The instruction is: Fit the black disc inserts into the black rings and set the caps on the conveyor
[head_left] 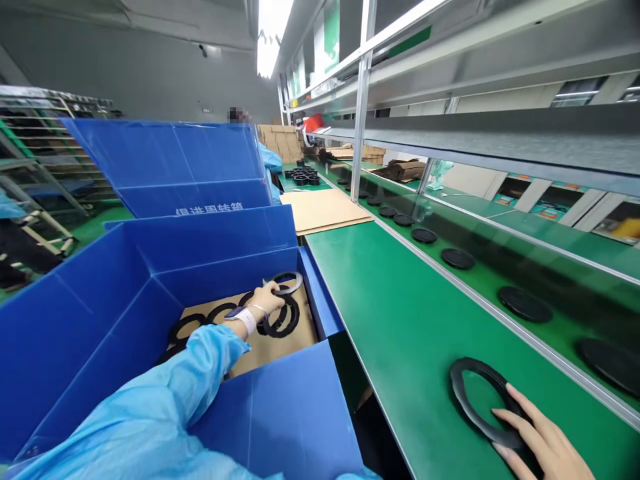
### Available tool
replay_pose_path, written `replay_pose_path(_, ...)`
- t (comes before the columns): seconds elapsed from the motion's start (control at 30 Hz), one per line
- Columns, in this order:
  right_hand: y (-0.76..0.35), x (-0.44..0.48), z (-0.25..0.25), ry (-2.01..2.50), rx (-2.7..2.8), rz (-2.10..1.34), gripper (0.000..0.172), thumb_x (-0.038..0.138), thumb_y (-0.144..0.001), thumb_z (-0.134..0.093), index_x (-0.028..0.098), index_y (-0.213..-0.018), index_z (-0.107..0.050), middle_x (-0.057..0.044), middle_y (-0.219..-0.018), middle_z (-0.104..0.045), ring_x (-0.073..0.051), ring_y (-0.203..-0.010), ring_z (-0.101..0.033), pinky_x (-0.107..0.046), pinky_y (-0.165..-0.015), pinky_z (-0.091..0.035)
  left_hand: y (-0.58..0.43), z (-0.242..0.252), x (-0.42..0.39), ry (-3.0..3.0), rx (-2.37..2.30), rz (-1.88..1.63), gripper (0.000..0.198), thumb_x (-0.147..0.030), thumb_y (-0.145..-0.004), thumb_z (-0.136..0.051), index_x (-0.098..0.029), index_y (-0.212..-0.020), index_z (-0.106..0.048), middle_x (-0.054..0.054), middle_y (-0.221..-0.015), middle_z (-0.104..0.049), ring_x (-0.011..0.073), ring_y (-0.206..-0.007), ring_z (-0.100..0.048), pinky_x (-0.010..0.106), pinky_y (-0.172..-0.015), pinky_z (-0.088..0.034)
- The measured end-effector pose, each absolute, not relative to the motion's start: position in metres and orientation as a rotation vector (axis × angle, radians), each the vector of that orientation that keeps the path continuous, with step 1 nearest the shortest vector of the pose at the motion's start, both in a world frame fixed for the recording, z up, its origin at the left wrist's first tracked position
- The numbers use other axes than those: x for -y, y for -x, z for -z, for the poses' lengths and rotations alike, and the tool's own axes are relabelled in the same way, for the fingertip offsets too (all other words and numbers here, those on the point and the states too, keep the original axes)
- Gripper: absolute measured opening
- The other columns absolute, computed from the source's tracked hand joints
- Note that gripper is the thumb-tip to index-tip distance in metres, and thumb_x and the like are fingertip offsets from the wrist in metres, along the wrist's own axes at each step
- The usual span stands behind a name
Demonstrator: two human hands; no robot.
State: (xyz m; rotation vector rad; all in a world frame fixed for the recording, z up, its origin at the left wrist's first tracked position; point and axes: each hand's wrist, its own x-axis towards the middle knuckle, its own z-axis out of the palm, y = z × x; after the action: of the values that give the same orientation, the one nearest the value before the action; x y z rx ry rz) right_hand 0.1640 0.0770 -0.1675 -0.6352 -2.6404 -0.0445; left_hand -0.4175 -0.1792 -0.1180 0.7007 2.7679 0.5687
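Note:
My left hand (266, 300), with a white watch band at its wrist, reaches down into an open blue box (210, 240). Its fingers are closed on the edge of a black ring (299, 283) whose rim shines grey. Just below that hand another black ring (295, 319) overlaps others; whether the hand touches it I cannot tell. More black rings (187, 322) lie on the brown cardboard in the box, partly covered by my blue sleeve. On the green work surface, my right hand (547, 443) grips the near side of a black ring (463, 393), thumb and fingers around its band.
Black round parts (524, 305) sit in a row on the green strip beyond a metal rail (480, 310). Cardboard sheets (325, 208) lie at the table's far end, with more rings (304, 177) behind. A metal post (361, 113) carries shelves overhead. A person in blue stands behind the box.

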Motion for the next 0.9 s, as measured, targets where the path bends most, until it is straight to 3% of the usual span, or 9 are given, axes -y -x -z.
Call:
replay_pose_path(0.13,-0.164,-0.075,0.166,0.717,2.613,0.004,0.041,0.055,-0.092,-0.051,0.028,-0.119,-0.067,-0.004,-0.156,-0.041,-0.034,-0.122,-0.06,-0.046,-0.084,-0.063,0.392,0.047,0.151,-1.11,-2.866,-0.662,0.036,-0.034,-0.092,-0.064,-0.017,-0.123,-0.057,0.01,-0.128,-0.056,0.0254,-0.11,-0.058,0.046,-0.093,-0.052)
replay_pose_path(0.23,-0.164,-0.074,0.166,0.796,2.575,-0.075,0.041,0.057,-0.093,-0.05,0.029,-0.117,-0.067,-0.004,-0.155,-0.042,-0.033,-0.123,-0.059,-0.047,-0.089,-0.061,0.349,0.023,0.112,-1.491,-2.75,-0.641,0.038,-0.031,-0.089,-0.066,-0.017,-0.122,-0.056,0.01,-0.131,-0.052,0.0239,-0.107,-0.057,0.045,-0.094,-0.05)
replay_pose_path(0.43,-0.16,-0.067,0.151,0.948,2.538,-0.231,0.032,0.048,-0.093,-0.051,0.029,-0.114,-0.067,-0.005,-0.154,-0.043,-0.032,-0.13,-0.053,-0.05,-0.102,-0.052,0.253,0.049,0.026,-1.933,-2.271,-0.235,0.036,-0.034,-0.087,-0.07,-0.02,-0.119,-0.061,0.011,-0.137,-0.052,0.0231,-0.104,-0.061,0.041,-0.086,-0.055)
replay_pose_path(0.6,-0.169,-0.072,0.141,1.16,2.454,-0.249,0.032,0.042,-0.087,-0.057,0.026,-0.112,-0.068,-0.007,-0.154,-0.042,-0.033,-0.132,-0.05,-0.053,-0.105,-0.048,0.204,0.069,-0.015,-2.105,-2.029,-0.044,0.067,-0.029,-0.07,-0.081,-0.027,-0.134,-0.058,0.015,-0.159,-0.032,0.0393,-0.124,-0.056,0.061,-0.104,-0.044)
replay_pose_path(0.7,-0.177,-0.078,0.141,1.22,2.404,-0.266,0.035,0.044,-0.085,-0.058,0.025,-0.111,-0.069,-0.008,-0.155,-0.04,-0.034,-0.131,-0.052,-0.053,-0.104,-0.049,0.179,0.07,-0.021,-2.2,-1.929,-0.099,0.08,-0.024,-0.065,-0.079,-0.035,-0.14,-0.054,0.012,-0.166,-0.016,0.0458,-0.132,-0.05,0.063,-0.111,-0.037)
replay_pose_path(0.8,-0.185,-0.083,0.144,1.209,2.393,-0.289,0.037,0.048,-0.085,-0.055,0.025,-0.111,-0.069,-0.008,-0.156,-0.039,-0.035,-0.13,-0.053,-0.054,-0.103,-0.05,0.165,0.065,-0.012,-2.257,-1.834,-0.215,0.094,-0.022,-0.064,-0.077,-0.042,-0.148,-0.04,0.007,-0.169,-0.005,0.0431,-0.137,-0.046,0.06,-0.113,-0.036)
replay_pose_path(0.9,-0.193,-0.089,0.147,1.153,2.405,-0.286,0.042,0.053,-0.086,-0.052,0.025,-0.111,-0.07,-0.008,-0.155,-0.039,-0.036,-0.13,-0.053,-0.054,-0.102,-0.051,0.181,0.055,0.01,-2.223,-1.865,-0.396,0.097,-0.024,-0.069,-0.076,-0.041,-0.153,-0.031,0.005,-0.17,-0.005,0.0374,-0.145,-0.037,0.054,-0.118,-0.034)
